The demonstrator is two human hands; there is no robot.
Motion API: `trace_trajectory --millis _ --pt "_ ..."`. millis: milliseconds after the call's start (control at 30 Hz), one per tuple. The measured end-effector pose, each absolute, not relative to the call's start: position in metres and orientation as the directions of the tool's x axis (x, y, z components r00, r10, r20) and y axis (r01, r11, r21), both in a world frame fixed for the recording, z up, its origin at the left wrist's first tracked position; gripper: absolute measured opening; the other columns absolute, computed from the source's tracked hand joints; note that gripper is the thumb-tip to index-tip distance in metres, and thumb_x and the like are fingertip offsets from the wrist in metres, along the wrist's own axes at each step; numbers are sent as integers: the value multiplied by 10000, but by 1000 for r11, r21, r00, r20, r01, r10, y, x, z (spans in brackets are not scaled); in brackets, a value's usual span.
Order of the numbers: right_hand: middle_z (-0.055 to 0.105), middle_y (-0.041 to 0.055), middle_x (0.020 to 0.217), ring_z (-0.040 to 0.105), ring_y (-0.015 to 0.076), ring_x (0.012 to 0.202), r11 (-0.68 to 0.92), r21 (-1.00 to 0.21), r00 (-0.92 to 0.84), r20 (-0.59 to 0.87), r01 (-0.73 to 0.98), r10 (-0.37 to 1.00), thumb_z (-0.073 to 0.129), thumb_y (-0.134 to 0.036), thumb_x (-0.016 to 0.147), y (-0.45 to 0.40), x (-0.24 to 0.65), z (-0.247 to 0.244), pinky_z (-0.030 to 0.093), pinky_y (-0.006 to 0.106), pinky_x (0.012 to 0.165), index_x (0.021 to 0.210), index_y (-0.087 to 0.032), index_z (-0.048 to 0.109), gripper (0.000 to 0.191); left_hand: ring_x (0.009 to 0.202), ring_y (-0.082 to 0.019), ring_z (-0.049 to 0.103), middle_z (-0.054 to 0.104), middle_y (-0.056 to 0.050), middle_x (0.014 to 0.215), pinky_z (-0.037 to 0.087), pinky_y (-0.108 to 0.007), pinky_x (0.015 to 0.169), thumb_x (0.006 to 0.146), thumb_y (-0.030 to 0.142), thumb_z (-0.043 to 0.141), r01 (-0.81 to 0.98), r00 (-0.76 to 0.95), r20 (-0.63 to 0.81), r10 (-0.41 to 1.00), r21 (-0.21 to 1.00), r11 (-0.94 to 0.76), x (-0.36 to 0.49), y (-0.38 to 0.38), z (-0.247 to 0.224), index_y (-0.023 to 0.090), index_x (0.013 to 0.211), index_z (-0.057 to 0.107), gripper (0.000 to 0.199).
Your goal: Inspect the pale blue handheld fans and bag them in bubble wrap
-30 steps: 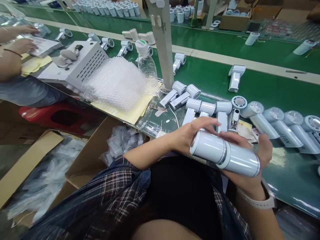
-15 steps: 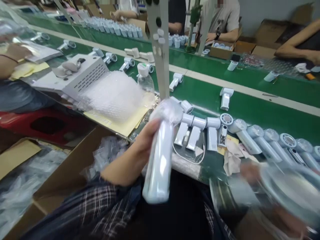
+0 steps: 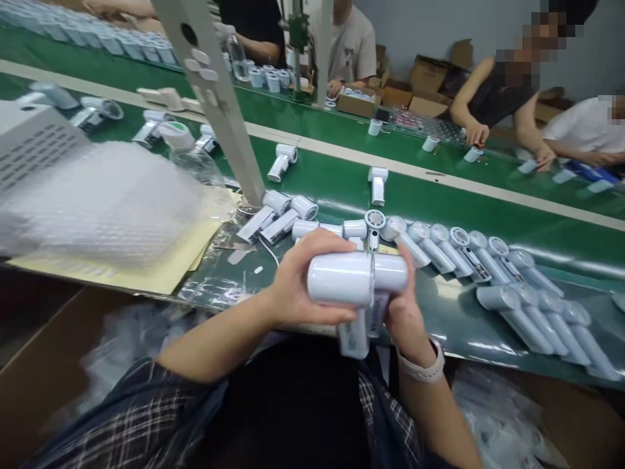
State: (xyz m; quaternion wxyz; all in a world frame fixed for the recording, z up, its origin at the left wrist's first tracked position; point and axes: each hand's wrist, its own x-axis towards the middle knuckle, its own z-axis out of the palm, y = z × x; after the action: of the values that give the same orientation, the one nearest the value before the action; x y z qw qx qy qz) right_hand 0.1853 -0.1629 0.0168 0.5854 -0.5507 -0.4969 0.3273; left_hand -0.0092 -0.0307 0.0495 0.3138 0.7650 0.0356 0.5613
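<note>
Two pale blue handheld fans are side by side in front of me, their heads touching or nearly so. My left hand [image 3: 297,280] is closed around the head of the nearer handheld fan [image 3: 339,279], fingers over the top and below. Its handle hangs down below the head. My right hand [image 3: 406,319], with a white band at the wrist, grips the other handheld fan [image 3: 392,272] from the right. A printed label shows on that fan's handle, which is partly hidden behind the nearer one.
Several more fans [image 3: 442,254] lie in a slanting row behind my hands, with another group [image 3: 547,319] to the right. Bubble wrap [image 3: 107,208] lies on yellow sheets at left, beside a metal post [image 3: 215,98]. Across the green belt [image 3: 332,176], people handle small cups.
My view has turned right. My left hand earlier held one fan upright in clear plastic, while my right hand was blurred at the far right. Both hands are now together, holding fans.
</note>
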Motion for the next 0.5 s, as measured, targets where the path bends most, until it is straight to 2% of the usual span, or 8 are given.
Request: trace_trajectory --millis 67,100,167,233,300,367,433,500 --pt "400 198 1776 417 406 1645 157 -955 141 196 253 970 754 -910 789 -163 188 13 386 588 1340 1767 -250 262 1278 1058 -259 716 719 -89 1214 602 -416 956 799 608 927 -276 330 830 450 541 -794 23 -40 34 293 1462 597 805" --pt "446 210 1748 459 415 1616 121 -948 113 160 294 981 816 -868 758 -166 196 13 415 592 1317 1780 -233 238 1335 1101 -270 711 700 -102 1258 605 -434 986 838 626 891 -267 362 804 471 574 -774 35 -44 28 294 1501 546 818" --pt "596 207 1624 623 413 1460 -13 -906 214 86 424 973 891 -732 755 -179 225 10 510 601 1222 1783 -230 265 1304 1287 -332 667 645 -157 1408 581 -529 1114 892 637 837 -180 552 700 453 631 -755 46 -45 20 282 1549 482 827" --pt "709 169 1483 712 409 1310 -205 -784 414 72 586 908 886 -665 768 -201 269 4 562 615 1135 1742 -256 395 1165 1521 -423 508 521 -207 1605 470 -658 1254 901 573 852 26 753 513 412 603 -797 38 -37 19 268 1535 517 779" --pt "763 151 1376 725 448 1255 -352 -630 521 98 692 848 849 -705 749 -229 318 -7 575 651 1081 1640 -266 564 1033 1612 -455 388 418 -199 1698 397 -712 1301 925 480 838 265 780 368 507 540 -799 15 -21 20 263 1477 588 643" --pt "773 165 1338 722 497 1229 -419 -527 536 84 739 840 788 -775 735 -256 357 -16 581 693 1028 1603 -262 603 1025 1538 -410 484 477 -183 1615 449 -671 1278 968 405 772 475 654 319 686 532 -701 -14 -4 17 245 1422 621 505" --pt "769 234 1235 716 588 1145 -532 -344 607 160 774 779 687 -811 767 -273 375 -17 555 794 935 1495 -213 693 942 1354 -339 625 557 -157 1436 540 -592 1206 981 357 715 610 483 291 826 565 -556 -38 8 8 220 1373 632 423" --pt "679 318 1398 626 679 1265 -633 -167 648 332 756 686 620 -781 844 -270 374 -6 494 871 922 1464 -227 720 837 1226 -298 680 579 -128 1323 580 -545 1157 970 323 693 659 382 254 889 600 -455 -52 12 -5 208 1326 641 378"
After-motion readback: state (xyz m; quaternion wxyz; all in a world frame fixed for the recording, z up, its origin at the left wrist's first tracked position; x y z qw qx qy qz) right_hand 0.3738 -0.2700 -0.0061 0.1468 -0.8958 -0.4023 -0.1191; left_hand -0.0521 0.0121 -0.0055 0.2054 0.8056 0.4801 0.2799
